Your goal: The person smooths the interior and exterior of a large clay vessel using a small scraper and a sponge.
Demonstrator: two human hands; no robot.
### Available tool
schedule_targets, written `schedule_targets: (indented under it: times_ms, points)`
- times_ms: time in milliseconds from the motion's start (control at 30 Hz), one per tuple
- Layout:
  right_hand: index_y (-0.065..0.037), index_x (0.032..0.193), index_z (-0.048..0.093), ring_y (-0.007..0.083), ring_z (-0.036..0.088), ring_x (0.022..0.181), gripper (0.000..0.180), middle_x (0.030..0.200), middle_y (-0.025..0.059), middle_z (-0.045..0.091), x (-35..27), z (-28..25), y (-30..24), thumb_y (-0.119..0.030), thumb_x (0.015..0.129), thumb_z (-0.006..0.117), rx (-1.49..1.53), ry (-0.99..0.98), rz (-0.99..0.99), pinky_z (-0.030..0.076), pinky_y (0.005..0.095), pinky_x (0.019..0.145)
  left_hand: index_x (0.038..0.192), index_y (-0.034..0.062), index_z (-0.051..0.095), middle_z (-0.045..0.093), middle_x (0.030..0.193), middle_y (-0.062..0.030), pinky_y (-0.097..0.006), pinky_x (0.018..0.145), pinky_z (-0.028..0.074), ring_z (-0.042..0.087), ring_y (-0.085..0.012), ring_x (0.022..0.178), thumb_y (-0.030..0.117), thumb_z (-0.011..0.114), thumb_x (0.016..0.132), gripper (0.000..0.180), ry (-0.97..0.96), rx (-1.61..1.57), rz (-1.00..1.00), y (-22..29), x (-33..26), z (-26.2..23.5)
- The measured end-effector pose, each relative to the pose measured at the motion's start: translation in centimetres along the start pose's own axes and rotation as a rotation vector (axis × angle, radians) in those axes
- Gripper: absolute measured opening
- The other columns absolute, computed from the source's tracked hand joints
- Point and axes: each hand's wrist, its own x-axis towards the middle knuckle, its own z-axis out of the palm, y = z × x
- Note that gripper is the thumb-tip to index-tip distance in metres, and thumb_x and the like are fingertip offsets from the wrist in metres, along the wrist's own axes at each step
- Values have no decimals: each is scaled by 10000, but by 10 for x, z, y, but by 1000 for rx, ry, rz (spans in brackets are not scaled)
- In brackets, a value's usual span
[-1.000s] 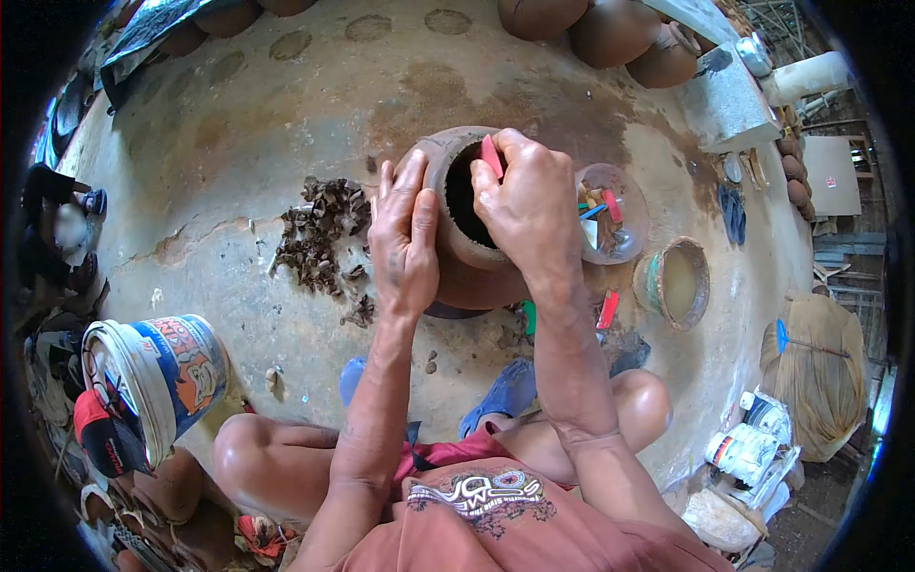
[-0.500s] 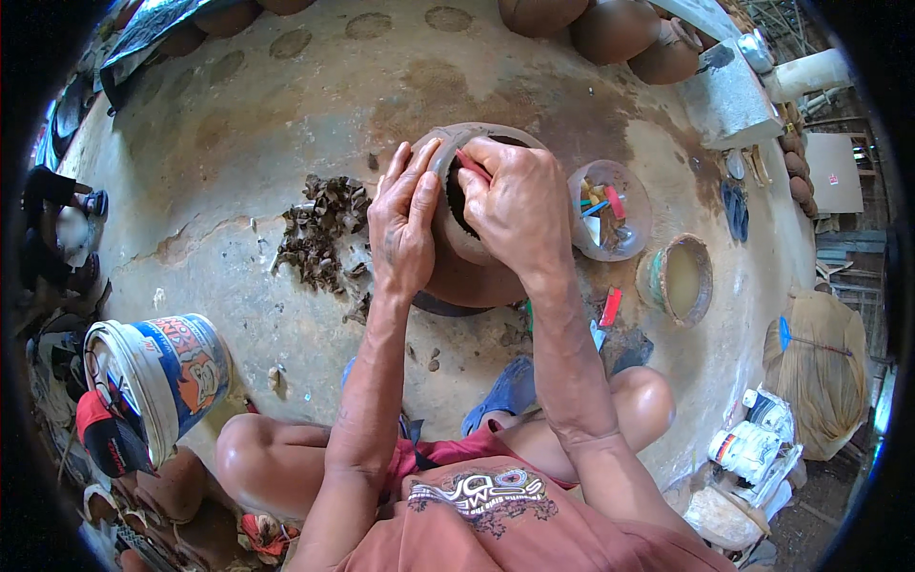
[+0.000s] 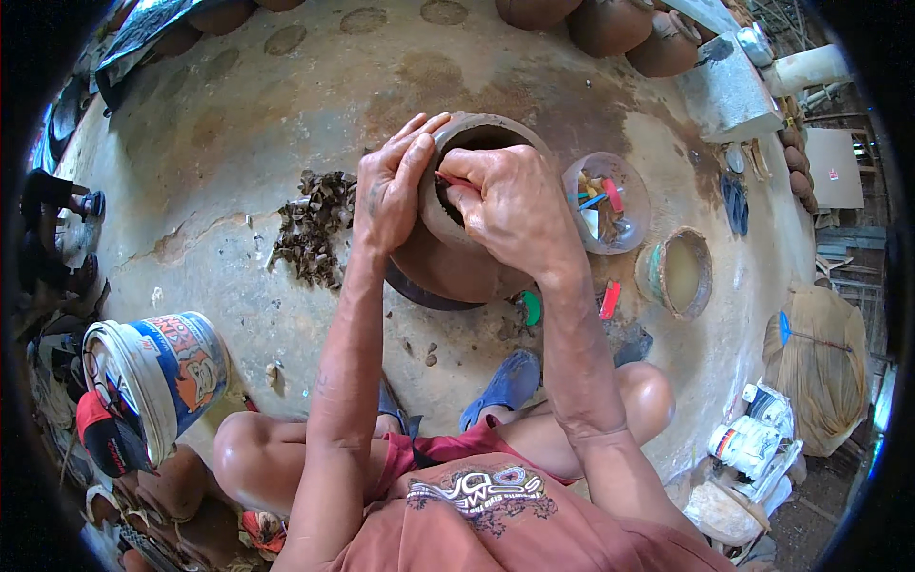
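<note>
A brown clay pot (image 3: 443, 257) with a wide round mouth sits tilted in front of me on a dark base (image 3: 416, 291). My left hand (image 3: 393, 186) lies along the outside of its neck, fingers stretched out and nearly flat on the clay. At the inner side of the rim, my right hand (image 3: 519, 205) pinches a small red scraper (image 3: 448, 179). Most of that scraper is hidden by my fingers, and the lower inside of the pot is dark.
Clay scraps (image 3: 310, 229) lie left of the pot. To its right stand a clear tub of small tools (image 3: 637, 202) and a bucket of cloudy water (image 3: 703, 276). A red strip (image 3: 610, 300) and a green piece (image 3: 531, 308) lie nearby. A white bucket (image 3: 157, 381) is at left.
The pot's mouth has turned and tilted, showing more of its opening. My left hand has shifted left and lower along the neck; my right hand has moved slightly with the red scraper.
</note>
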Motion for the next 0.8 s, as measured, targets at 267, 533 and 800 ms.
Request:
schedule_targets:
  times_ms: [267, 533, 800]
  points:
    - [-22, 958, 764, 385, 730, 785, 139, 835, 201, 729, 6, -33, 16, -69, 829, 736, -10, -379, -100, 555, 436, 701, 1385, -37, 689, 742, 1319, -134, -324, 1055, 537, 692, -183, 1183, 333, 545, 1129, 473, -161, -109, -123, -9, 30, -7]
    - [-46, 964, 794, 399, 757, 895, 141, 916, 222, 762, 13, -34, 6, -127, 879, 716, -185, -40, 127, 608, 497, 846, 1377, -30, 694, 778, 1252, -149, -316, 1026, 538, 696, -164, 1152, 256, 621, 1103, 403, 239, -11, -8, -6, 13, -7]
    - [10, 917, 730, 443, 725, 853, 142, 857, 254, 716, 16, 4, 5, -125, 871, 728, -157, 194, 233, 574, 498, 749, 1404, 0, 682, 689, 1418, -210, -442, 1219, 385, 526, -365, 1465, 266, 546, 1111, 419, 356, 190, -39, 20, -46, 27]
